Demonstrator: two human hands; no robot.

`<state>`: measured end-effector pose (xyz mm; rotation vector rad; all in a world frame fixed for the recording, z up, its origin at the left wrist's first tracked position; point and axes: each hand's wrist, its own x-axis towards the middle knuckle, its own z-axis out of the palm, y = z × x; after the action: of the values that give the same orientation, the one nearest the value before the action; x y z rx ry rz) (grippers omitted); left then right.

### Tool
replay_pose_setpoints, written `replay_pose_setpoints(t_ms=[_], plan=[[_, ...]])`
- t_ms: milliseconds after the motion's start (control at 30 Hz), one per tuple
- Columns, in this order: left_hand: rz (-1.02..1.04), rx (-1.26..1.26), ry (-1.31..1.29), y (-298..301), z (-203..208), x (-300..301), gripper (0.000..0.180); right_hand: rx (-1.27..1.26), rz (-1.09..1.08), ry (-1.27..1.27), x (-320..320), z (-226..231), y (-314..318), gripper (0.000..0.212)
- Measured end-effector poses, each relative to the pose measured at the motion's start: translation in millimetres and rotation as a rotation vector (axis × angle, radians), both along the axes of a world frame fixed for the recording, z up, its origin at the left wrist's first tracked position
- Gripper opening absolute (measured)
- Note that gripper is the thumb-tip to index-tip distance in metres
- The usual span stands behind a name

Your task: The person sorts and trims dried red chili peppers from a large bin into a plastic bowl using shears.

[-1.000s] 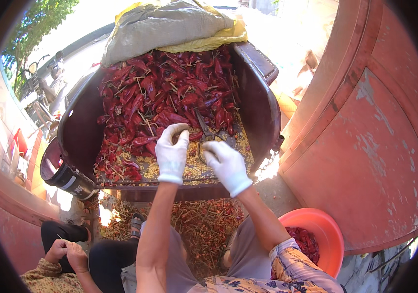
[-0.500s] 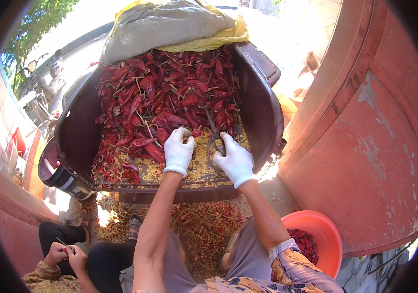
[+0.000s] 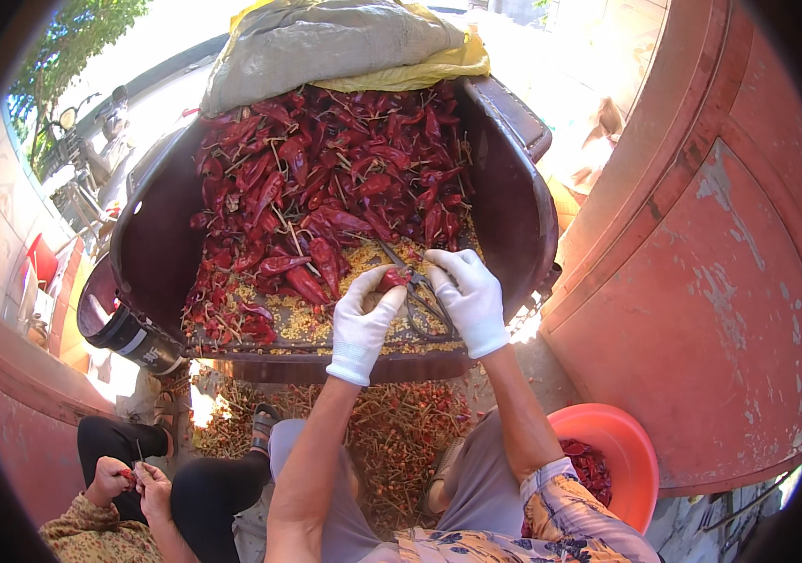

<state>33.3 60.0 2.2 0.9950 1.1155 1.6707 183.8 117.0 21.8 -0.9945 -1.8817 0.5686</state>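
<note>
My left hand [image 3: 363, 324], in a white glove, pinches a red dried chili pepper [image 3: 392, 279] between thumb and fingers. To its right my right hand [image 3: 469, 305], also gloved, has its thumb and forefinger a little apart beside the chili, with nothing visible between them. Dark metal scissors [image 3: 431, 324] lie just below and between the hands, handles toward me and blades pointing away to the left. Part of the handles is close against my right hand. Both hands are over the near part of a dark brown tub [image 3: 514, 188] heaped with red chilies [image 3: 326, 178].
Loose yellow seeds [image 3: 312, 324] cover the tub's near floor. A grey and yellow sack [image 3: 326, 47] drapes the far rim. An orange basin [image 3: 640, 455] with chili pieces stands by my right leg. At lower left, another person's hands [image 3: 134, 488] hold something small and red.
My left hand has lifted a chili and moved right. My right hand has come off the scissors' handles. The scissors now lie nearer to me.
</note>
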Motion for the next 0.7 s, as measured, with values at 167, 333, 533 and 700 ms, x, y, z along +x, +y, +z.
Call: replay_pose_setpoints(t_ms=[167,333,533,700], plan=[[-0.008,0.009,0.08,4.7,-13.4,3.2,0.032,-0.327,0.244,0.418,-7.4,-5.4,-2.2,0.013],[0.02,0.019,0.141,1.5,-9.1,2.1,0.026,-0.478,0.348,0.421,-4.4,-10.2,4.8,0.01],[-0.032,-0.091,0.076,0.2,-9.7,-6.5,0.019,0.159,0.177,0.142,-17.0,-10.7,-6.6,0.013],[-0.149,-0.086,-0.043,-5.1,-12.1,-18.2,0.019,-0.698,0.284,0.489,-19.3,2.0,-15.0,0.009]])
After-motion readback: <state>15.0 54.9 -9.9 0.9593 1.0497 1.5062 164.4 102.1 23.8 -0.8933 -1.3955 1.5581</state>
